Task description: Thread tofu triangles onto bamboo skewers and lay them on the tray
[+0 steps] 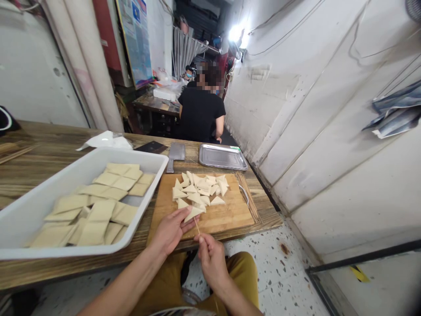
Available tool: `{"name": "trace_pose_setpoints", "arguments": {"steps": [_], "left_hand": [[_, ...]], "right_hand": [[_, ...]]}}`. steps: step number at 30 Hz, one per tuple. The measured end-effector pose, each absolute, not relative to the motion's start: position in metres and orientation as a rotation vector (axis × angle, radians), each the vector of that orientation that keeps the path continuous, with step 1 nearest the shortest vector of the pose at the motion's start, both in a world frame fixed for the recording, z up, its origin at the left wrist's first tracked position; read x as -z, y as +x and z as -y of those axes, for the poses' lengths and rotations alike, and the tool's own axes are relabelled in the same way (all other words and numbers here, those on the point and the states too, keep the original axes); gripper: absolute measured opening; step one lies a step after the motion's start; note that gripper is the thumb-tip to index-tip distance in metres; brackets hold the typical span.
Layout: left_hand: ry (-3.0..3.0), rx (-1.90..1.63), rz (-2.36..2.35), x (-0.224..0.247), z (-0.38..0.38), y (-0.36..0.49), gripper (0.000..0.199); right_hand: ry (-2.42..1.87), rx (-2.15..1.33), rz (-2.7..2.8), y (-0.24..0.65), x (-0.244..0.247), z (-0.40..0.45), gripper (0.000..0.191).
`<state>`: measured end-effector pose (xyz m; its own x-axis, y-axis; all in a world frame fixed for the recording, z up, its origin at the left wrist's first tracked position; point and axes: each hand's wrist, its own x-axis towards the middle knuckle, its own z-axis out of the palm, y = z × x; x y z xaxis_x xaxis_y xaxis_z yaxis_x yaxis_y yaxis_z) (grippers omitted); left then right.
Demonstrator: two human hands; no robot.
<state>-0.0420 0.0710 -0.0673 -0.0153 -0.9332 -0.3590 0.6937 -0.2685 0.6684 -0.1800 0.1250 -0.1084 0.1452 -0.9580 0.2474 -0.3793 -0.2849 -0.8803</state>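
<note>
My left hand is closed around a pale triangular tofu piece, held at the near edge of the wooden cutting board. Between the fingers of my right hand is a thin wooden skewer. Its upper end meets the tofu piece; whether the tip has gone in I cannot tell. Several more tofu triangles lie heaped on the board just beyond my hands. A bundle of skewers rests along the board's right side.
To the left a white plastic tub holds several square tofu sheets. A cleaver and a metal tray lie behind the board. Across the table sits a person in a black shirt. A white wall rises at the right.
</note>
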Motion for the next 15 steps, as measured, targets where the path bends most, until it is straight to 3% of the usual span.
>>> {"name": "trace_pose_setpoints", "arguments": {"steps": [15], "left_hand": [[0.887,1.535,0.305,0.067,-0.077,-0.049,0.004]], "right_hand": [[-1.812,0.991,-1.289,-0.189,0.089,-0.124,0.035]]}}
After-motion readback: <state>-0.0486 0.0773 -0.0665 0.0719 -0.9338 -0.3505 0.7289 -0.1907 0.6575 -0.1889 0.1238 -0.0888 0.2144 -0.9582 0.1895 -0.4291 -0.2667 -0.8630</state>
